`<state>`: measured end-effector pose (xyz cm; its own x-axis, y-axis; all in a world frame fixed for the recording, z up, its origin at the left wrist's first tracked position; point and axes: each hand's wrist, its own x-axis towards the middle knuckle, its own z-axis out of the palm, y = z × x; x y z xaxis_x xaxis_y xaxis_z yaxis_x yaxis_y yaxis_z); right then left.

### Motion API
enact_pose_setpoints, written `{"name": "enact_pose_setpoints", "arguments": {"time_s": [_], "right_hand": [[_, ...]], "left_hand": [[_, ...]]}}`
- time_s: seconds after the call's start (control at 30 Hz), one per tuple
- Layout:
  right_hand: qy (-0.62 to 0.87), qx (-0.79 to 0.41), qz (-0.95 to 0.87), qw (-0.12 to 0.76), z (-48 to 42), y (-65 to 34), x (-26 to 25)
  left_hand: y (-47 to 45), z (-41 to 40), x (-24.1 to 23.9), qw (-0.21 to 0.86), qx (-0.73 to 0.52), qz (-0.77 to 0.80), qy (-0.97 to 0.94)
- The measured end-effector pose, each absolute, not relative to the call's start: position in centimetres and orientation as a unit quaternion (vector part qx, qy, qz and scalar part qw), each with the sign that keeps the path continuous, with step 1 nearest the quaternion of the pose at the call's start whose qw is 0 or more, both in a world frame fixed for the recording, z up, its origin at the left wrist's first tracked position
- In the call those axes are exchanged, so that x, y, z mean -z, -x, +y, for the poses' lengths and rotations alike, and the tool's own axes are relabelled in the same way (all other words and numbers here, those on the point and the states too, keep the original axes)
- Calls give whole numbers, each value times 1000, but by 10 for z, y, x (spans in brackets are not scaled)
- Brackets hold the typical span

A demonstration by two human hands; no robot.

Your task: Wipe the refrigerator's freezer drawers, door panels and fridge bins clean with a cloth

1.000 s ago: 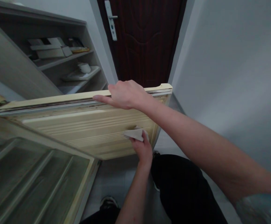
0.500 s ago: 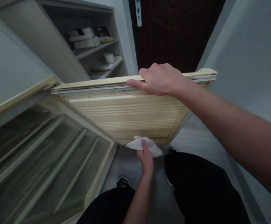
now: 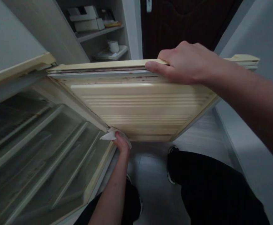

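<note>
A cream fridge door (image 3: 136, 107) with a ribbed inner panel and dark stains along its seal stands open in front of me. My right hand (image 3: 185, 64) is closed over the door's top edge, thumb on the inner side. Low down, near the hinge side, my left hand (image 3: 122, 142) grips a white cloth (image 3: 109, 136) against the door's lower corner. It cannot be told whether the cloth is paper or fabric. At the left, the open fridge (image 3: 56, 150) shows slanting shelf or drawer fronts, greyish and see-through.
Behind the door are shelves (image 3: 101, 33) with white boxes (image 3: 87, 23) and a white cup (image 3: 113, 46). A dark red-brown door (image 3: 185, 25) closes the back. A pale wall (image 3: 263, 62) runs along the right. My feet and black trousers (image 3: 211, 181) are just below the door.
My left hand has moved left with the cloth, from below the panel's middle to the hinge-side corner. My right hand still holds the door's top edge. The view has shifted slightly.
</note>
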<state>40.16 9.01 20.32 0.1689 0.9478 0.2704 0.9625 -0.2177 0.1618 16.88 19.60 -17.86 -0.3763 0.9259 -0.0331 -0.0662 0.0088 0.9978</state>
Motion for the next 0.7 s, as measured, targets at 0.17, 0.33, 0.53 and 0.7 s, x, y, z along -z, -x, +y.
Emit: {"name": "enact_pose_setpoints", "arguments": {"time_s": [0.17, 0.33, 0.53, 0.7], "right_hand": [[758, 177, -627, 26, 94, -407, -199], [764, 189, -617, 18, 95, -410, -198], [739, 185, -647, 43, 90, -405, -200], [730, 180, -656, 64, 87, -405, -200]], "left_hand": [[-194, 173, 186, 415, -599, 567, -384], [-226, 133, 188, 451, -559, 544, -433], [-209, 150, 178, 444, -563, 539, -442], [-177, 194, 170, 401, -601, 549, -421]]}}
